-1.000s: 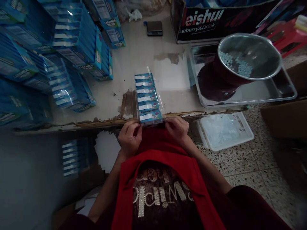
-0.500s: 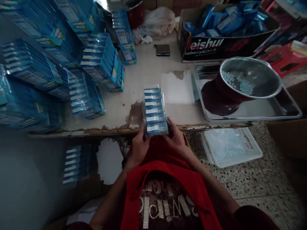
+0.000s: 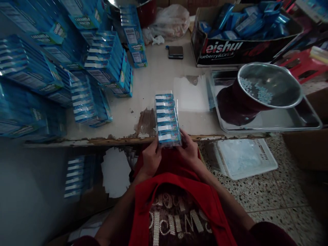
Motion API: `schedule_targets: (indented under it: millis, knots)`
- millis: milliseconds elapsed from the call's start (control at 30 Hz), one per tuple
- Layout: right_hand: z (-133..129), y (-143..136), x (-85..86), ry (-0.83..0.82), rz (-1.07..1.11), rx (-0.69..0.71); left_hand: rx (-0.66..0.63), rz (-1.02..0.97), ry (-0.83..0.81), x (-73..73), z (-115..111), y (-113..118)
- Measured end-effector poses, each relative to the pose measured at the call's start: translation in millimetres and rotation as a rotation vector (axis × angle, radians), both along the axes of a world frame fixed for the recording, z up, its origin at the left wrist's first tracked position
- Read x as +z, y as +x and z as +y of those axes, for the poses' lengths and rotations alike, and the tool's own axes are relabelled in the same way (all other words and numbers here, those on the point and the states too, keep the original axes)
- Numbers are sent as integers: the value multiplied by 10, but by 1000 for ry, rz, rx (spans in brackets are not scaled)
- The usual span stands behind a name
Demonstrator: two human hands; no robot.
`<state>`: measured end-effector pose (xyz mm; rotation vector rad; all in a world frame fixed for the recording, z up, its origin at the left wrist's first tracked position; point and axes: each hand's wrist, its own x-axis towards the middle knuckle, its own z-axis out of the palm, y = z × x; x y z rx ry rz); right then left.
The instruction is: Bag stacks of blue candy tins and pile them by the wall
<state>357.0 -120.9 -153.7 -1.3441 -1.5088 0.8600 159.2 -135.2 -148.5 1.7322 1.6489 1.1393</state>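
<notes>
A clear plastic pack of small blue candy boxes [image 3: 167, 119] lies at the table's front edge, its near end in my hands. My left hand [image 3: 151, 156] is closed on the pack's lower left corner. At its lower right corner, my right hand [image 3: 189, 149] grips it too, fingers along the side. The boxes sit in one row, white strips facing up. Just beyond the pack lies a white sheet [image 3: 193, 95] on the worn table top [image 3: 153, 78].
Stacks of wrapped blue candy packs [image 3: 107, 61] fill the left. At right a metal bowl [image 3: 271, 82] with pale blue pieces stands on a metal tray [image 3: 271, 126]. Behind are a black carton [image 3: 217, 51] of blue packets and a small dark device [image 3: 175, 52]. A white crate [image 3: 246, 157] sits below.
The view has shifted slightly. Both hands still hold the candy pack at the table edge, with hardly any movement.
</notes>
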Motion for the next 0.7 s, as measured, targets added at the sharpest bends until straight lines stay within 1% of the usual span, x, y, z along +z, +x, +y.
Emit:
schedule_targets:
  millis: [33, 100, 167, 200, 267, 300, 367, 400, 467, 533, 600, 633, 700]
  knots:
    - [-12, 26, 42, -10, 2, 11, -16, -29, -19, 22, -1, -29]
    - [-33, 147, 141, -57, 41, 83, -68, -128, -92, 97, 9, -132]
    - [0, 336, 206, -114, 131, 178, -106, -324, -171, 201, 51, -258]
    - [55, 427, 213, -128, 186, 200, -96, -442, -186, 256, 91, -304]
    - [240, 520, 184, -115, 304, 178, -38, -641, -174, 357, 220, -321]
    - [352, 500, 163, -115, 336, 175, -15, -705, -168, 401, 307, -281]
    - [540, 328, 145, -136, 352, 197, -32, -802, -201, 480, 504, -117]
    - [593, 201, 155, -150, 352, 214, -75, -862, -229, 521, 594, -10]
    - [597, -54, 210, -182, 379, 214, -159, -989, -247, 615, 700, 192]
    - [485, -238, 288, -204, 415, 186, -206, -1065, -243, 716, 658, 296]
    - [316, -347, 379, -198, 411, 196, -189, -1052, -246, 797, 469, 251]
    - [237, -392, 431, -185, 385, 228, -151, -998, -238, 823, 339, 174]
    - [145, -524, 561, -126, 292, 338, -19, -740, -169, 848, 78, -71]
